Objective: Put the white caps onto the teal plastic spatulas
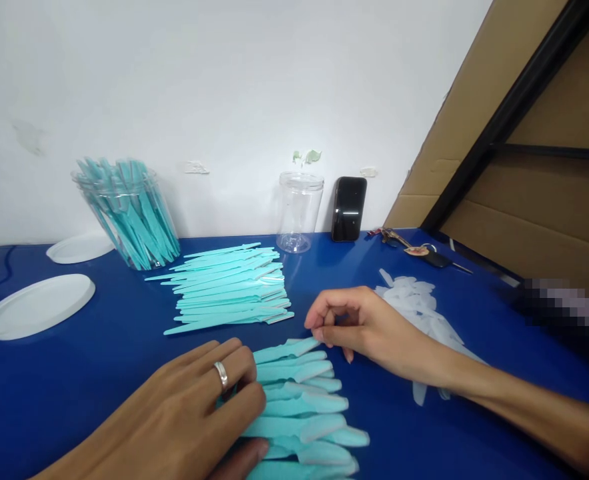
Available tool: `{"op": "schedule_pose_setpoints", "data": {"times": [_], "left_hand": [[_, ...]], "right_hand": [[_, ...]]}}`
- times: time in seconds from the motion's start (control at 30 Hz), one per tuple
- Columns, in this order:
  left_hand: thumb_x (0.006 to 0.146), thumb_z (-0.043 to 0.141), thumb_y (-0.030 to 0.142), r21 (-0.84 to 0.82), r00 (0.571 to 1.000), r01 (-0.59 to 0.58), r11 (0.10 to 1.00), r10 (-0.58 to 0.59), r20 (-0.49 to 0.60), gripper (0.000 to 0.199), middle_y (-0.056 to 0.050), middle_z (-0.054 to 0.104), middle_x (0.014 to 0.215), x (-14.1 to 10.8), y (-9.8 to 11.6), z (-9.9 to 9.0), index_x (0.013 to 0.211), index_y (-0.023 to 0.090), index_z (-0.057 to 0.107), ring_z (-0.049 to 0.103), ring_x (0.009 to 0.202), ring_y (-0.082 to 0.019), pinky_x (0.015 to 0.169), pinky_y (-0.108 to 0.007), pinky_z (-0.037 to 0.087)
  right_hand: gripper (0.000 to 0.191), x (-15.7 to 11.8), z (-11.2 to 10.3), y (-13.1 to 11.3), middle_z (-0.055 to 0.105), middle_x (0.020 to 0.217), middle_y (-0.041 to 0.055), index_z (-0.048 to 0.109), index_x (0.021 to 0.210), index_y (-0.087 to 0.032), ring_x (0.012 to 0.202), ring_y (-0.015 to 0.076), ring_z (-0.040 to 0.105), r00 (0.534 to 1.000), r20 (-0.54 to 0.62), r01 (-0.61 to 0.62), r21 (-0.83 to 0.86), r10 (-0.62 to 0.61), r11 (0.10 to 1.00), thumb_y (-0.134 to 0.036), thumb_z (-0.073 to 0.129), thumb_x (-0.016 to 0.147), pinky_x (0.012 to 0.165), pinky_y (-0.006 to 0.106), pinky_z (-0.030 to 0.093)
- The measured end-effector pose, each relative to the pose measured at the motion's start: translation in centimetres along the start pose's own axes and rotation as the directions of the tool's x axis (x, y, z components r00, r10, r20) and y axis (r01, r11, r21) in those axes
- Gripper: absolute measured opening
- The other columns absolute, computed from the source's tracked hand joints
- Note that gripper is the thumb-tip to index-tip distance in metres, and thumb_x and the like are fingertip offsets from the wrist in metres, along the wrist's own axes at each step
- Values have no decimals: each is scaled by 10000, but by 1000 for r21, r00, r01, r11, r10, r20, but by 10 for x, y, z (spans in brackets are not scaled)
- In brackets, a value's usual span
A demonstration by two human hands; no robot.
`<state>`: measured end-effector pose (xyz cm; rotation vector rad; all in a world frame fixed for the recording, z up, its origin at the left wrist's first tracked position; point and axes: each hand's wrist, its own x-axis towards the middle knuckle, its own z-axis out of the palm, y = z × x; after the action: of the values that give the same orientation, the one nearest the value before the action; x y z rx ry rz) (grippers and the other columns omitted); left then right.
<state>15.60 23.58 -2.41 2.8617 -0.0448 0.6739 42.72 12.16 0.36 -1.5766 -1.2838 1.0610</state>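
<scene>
Turquoise razor-like sticks (304,403) lie side by side in a near row on the blue table. Across their left ends rests my left hand (194,407), a ring on one finger, its fingers curled on the sticks. My right hand (357,327) pinches the tip of the topmost stick (301,347) in that row. Behind my hands lies a second row of turquoise sticks (231,287). Small translucent white caps (414,300) are piled beyond and partly under my right forearm.
A jar full of turquoise sticks (134,220) leans at the back left, near two white lids (39,305) (81,248). An empty clear jar (299,217), a black phone (349,208) and keys (427,255) are along the wall. Cardboard (539,193) stands at the right.
</scene>
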Motion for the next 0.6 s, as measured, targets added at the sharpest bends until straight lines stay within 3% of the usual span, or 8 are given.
{"op": "schedule_pose_setpoints", "data": {"times": [0.17, 0.27, 0.43, 0.6], "left_hand": [[1164, 525, 363, 31, 999, 16, 999, -14, -53, 163, -11, 705, 976, 4, 6, 2, 1057, 280, 617, 677, 869, -214, 794, -341, 531], [1176, 519, 452, 47, 987, 123, 991, -117, -106, 192, -9, 714, 1017, 4, 2, -5, 1115, 304, 624, 684, 912, -208, 799, -319, 534], [1151, 544, 381, 162, 953, 255, 953, -219, -209, 138, -7, 713, 1090, 5, -37, -16, 1207, 314, 651, 720, 950, -203, 790, -319, 539], [1132, 578, 466, 262, 969, 227, 938, -192, -155, 204, -21, 739, 1093, 3, -63, -19, 1191, 302, 685, 737, 976, -247, 841, -378, 544]], "right_hand": [[111, -1, 1, -1, 639, 679, -27, 740, 859, -174, 561, 109, 553, 1000, 28, 3, 58, -5, 998, -262, 806, 860, 509, 222, 510], [127, -1, 0, -3, 648, 681, -22, 737, 868, -171, 543, 106, 560, 1000, 24, 1, 45, -2, 999, -288, 781, 891, 507, 227, 512], [116, 0, 0, -3, 645, 688, -19, 739, 869, -172, 571, 109, 566, 999, 15, 32, 26, -32, 999, -283, 765, 891, 496, 210, 502], [126, -2, 0, -3, 659, 698, -13, 749, 887, -170, 580, 118, 576, 1000, 3, 24, -20, -24, 1000, -293, 753, 912, 494, 215, 498]]}}
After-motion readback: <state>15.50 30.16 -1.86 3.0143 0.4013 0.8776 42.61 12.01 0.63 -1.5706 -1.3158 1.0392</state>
